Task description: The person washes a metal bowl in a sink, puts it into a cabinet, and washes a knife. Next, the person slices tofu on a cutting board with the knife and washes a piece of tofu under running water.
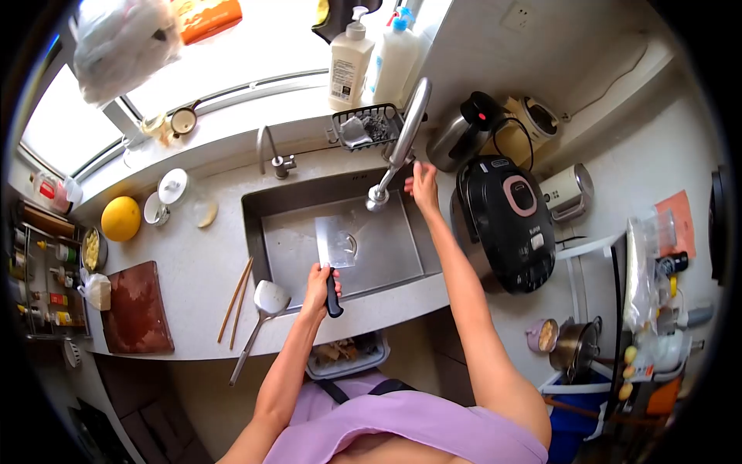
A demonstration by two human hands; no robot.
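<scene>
Over the sink (267, 213), the left hand (318, 284) wraps its fingers around the cleaver (335, 246) handle while the right hand (424, 184) grips the tap (402, 143), with chopsticks (235, 300) and a spatula (261, 317) on the surface to the left and a black cooker (506, 220) at right.

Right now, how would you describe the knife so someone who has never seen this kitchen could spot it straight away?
Find the steel sink set into the pale counter under the window. Over its front half the left hand grips a cleaver by its black handle, blade pointing toward the tap. Its broad, flat rectangular blade sets it apart from the slim wooden chopsticks and the long-handled spatula lying on the counter to the left.
</scene>
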